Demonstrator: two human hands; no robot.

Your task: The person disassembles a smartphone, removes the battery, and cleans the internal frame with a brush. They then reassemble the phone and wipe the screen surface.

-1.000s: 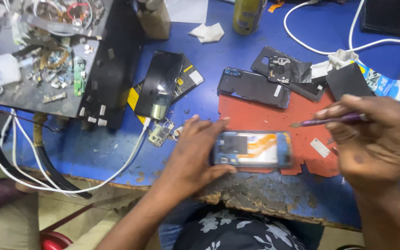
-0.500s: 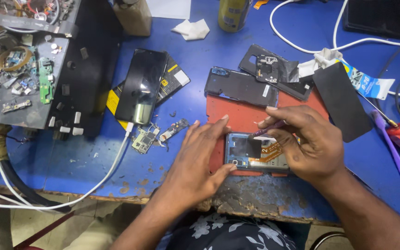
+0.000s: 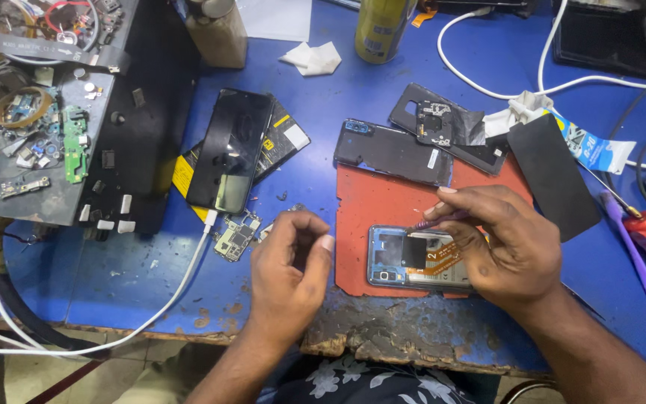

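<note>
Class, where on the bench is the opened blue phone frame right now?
In the head view, the blue phone frame lies on the red mat, under the right hand, right of the left hand.

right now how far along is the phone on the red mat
Done: the opened phone lies on the red mat with its back off; a dark back cover and circuit board lie apart. In hand: the right hand works a thin tool over its inside; the left hand hovers beside it. Left: everything remains unassembled.
</note>
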